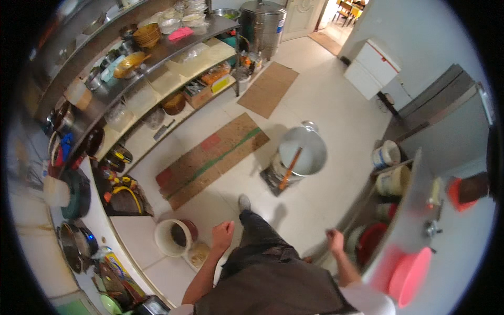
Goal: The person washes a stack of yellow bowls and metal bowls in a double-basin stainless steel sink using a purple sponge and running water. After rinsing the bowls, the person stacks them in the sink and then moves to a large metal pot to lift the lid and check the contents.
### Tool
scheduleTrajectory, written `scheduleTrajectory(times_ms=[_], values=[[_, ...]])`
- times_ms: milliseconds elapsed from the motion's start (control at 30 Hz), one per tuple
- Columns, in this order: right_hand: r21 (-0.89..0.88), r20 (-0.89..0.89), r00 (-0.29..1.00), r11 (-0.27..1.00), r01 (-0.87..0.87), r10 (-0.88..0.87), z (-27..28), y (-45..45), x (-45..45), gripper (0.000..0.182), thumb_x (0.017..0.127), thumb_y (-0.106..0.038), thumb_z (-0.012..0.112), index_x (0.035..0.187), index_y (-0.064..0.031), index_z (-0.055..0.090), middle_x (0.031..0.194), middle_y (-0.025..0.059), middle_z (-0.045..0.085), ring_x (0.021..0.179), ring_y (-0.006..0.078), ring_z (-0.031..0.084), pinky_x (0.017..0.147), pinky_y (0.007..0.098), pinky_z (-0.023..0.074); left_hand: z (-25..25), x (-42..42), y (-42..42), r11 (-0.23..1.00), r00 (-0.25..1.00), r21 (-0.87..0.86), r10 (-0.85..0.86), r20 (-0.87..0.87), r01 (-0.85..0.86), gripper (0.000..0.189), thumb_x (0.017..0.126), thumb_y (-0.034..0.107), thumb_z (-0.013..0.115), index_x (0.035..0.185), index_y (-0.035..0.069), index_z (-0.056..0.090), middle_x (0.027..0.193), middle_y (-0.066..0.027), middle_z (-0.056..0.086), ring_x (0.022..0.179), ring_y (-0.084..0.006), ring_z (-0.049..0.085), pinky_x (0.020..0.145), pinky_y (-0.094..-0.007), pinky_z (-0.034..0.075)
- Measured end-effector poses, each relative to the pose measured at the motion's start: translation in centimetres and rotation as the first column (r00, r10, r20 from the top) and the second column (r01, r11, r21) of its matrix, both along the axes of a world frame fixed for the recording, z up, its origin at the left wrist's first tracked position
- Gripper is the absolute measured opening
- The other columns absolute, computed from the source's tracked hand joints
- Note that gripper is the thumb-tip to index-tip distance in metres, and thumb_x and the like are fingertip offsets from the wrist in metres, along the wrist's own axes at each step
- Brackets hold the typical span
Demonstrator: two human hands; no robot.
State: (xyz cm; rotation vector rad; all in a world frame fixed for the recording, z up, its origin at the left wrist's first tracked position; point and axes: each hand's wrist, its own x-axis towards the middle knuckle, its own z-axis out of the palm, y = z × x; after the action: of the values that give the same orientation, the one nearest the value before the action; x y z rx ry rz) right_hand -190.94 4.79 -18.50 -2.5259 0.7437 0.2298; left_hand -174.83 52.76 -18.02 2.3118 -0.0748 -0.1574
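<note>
My left hand (223, 235) hangs beside my body with curled fingers and nothing visible in it. The nearest thing to it is a white plastic bucket (162, 239), dark inside, on the floor to the left. My right hand (335, 239) is also curled with nothing visible in it, close to the metal counter on the right. On the floor ahead stands a large metal pot (322, 162) with pale contents. A long wooden stick (290, 168) leans across its rim. Both hands are apart from all these things.
Flattened cardboard (212, 161) lies on the tiled floor. To the left, a metal shelf (165, 63) carries bowls and containers. A tall steel drum (262, 27) stands near the doorway. Buckets (393, 180) fill the right counter's lower level, with a pink basin (411, 277) on top.
</note>
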Motion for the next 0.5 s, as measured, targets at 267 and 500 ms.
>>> scheduleTrajectory(times_ms=[267, 500], values=[[0.062, 0.183, 0.712, 0.715, -0.697, 0.678, 2.9, 19.0, 37.8, 0.070, 0.080, -0.018, 0.074, 0.143, -0.0205, 0.045, 0.142, 0.0182, 0.048, 0.112, 0.0371, 0.061, 0.089, 0.0446, 0.0545, 4.6, 26.3, 12.2, 0.971, 0.985, 0.184, 0.138, 0.101, -0.154, 0.036, 0.086, 0.010, 0.058, 0.122, 0.009, 0.056, 0.106, -0.0197, 0.061, 0.097, -0.0388, 0.059, 0.086, -0.0463, 0.048], [0.192, -0.021, 0.661, 0.652, -0.733, 0.750, 6.8, 20.1, 57.5, 0.048, 0.083, -0.021, 0.070, 0.128, -0.0111, 0.053, 0.114, 0.0186, 0.060, 0.099, 0.0389, 0.065, 0.082, 0.0485, 0.0545, 6.3, 39.8, 14.4, 0.994, 0.990, 0.105, 0.010, -0.139, 0.005, 0.060, 0.078, 0.006, 0.059, 0.137, 0.007, 0.049, 0.120, -0.0204, 0.058, 0.114, -0.0362, 0.056, 0.098, -0.0417, 0.045]])
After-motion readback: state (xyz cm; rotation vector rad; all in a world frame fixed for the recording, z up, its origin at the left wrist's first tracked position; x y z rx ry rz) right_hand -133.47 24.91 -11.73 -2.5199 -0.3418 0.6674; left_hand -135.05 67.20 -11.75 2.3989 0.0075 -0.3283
